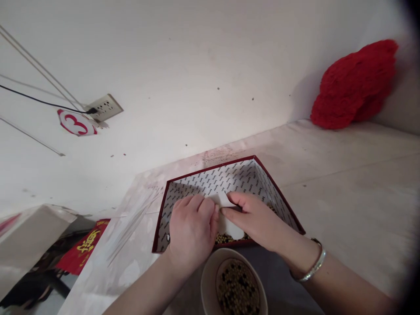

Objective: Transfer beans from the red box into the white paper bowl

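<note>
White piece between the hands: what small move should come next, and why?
I'd probably ease the white piece slightly lower inside the box: the left hand and right hand are both at it, and loose beads show right beside its near edge. The bowl stands at the box's near side, so a small downward move seems safer than a sideways one.

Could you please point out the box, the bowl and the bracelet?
Box (238, 176): head view, printed inner wall.
Bowl (209, 286): head view, pale inner wall.
Bracelet (319, 264): head view, outer face of the band.
</note>
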`<state>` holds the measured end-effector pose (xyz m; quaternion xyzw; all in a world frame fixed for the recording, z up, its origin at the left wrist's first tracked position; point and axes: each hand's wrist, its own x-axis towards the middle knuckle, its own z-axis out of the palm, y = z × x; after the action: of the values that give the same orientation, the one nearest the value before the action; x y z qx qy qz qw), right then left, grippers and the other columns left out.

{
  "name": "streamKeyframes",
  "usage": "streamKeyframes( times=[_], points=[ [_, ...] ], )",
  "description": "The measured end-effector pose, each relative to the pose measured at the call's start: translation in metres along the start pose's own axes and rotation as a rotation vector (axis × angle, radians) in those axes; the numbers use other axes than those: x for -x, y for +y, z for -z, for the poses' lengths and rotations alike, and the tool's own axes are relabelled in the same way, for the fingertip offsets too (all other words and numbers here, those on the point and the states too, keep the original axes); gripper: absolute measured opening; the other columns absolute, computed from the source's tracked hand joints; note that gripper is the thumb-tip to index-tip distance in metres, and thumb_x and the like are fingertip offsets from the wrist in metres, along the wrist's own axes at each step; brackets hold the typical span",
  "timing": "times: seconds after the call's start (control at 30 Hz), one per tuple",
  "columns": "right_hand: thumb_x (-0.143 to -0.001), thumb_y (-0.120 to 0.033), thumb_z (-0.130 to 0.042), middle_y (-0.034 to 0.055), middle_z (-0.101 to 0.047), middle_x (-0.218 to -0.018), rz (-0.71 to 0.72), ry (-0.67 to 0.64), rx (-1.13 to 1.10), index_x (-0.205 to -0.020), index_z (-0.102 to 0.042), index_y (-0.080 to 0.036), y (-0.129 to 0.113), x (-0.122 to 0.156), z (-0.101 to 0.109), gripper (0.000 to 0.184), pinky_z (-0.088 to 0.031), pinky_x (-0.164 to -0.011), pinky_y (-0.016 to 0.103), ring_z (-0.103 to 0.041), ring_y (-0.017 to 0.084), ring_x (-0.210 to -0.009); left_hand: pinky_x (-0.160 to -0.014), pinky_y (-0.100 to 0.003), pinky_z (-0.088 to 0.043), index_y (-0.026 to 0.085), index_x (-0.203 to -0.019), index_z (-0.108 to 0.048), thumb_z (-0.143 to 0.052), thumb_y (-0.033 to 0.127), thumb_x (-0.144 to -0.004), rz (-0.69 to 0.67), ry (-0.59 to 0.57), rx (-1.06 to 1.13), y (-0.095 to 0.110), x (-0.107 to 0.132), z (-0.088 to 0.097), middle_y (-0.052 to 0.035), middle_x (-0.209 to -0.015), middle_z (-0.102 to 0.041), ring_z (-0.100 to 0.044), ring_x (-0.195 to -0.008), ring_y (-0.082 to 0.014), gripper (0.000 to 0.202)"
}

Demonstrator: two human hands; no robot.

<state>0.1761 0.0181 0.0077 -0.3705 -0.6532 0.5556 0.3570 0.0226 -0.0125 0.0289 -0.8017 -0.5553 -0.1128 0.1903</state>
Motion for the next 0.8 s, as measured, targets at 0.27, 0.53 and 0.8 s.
streamKeyframes(
  times=[0.27, 0.53, 0.8],
  points=[
    [-0.077, -0.018, -0.047, -0.0035, -0.045, -0.059, 0.060, -0.003, 0.061, -0.063, -0.050, -0.018, 0.002, -0.002, -0.001, 0.014, -0.030, -0.047, 0.020, -0.040, 0.010, -0.054, -0.061, -0.034, -0.035, 0.019, -0.064, -0.048, -0.041, 0.022, -0.086, -0.028, 0.007, -0.003, 0.005, 0.007, 0.001, -0.0023, -0.065, -0.052, -0.049, -0.065, -0.0182, 0.023],
    [-0.079, -0.025, -0.047, -0.0021, -0.050, -0.060, -0.006, -0.037, -0.004, -0.069, -0.051, -0.018, 0.002, 0.000, -0.001, 0.013, -0.032, -0.046, 0.021, -0.045, 0.011, -0.053, -0.059, -0.034, -0.036, 0.019, -0.063, -0.046, -0.039, 0.021, -0.088, 0.089, 0.007, 0.016, -0.010, 0.007, 0.000, -0.0026, -0.063, -0.052, -0.048, -0.064, -0.0180, 0.026],
    [-0.080, -0.027, -0.049, 0.0017, -0.058, -0.071, 0.010, 0.095, 0.046, -0.071, -0.053, -0.018, 0.003, -0.003, 0.002, 0.014, -0.040, -0.058, 0.024, -0.051, 0.015, -0.068, -0.057, -0.033, -0.036, 0.018, -0.063, -0.047, -0.056, 0.030, -0.076, -0.238, -0.111, 0.336, 0.012, 0.052, 0.020, -0.0002, -0.062, -0.051, -0.046, -0.060, -0.0161, 0.019]
  ],
)
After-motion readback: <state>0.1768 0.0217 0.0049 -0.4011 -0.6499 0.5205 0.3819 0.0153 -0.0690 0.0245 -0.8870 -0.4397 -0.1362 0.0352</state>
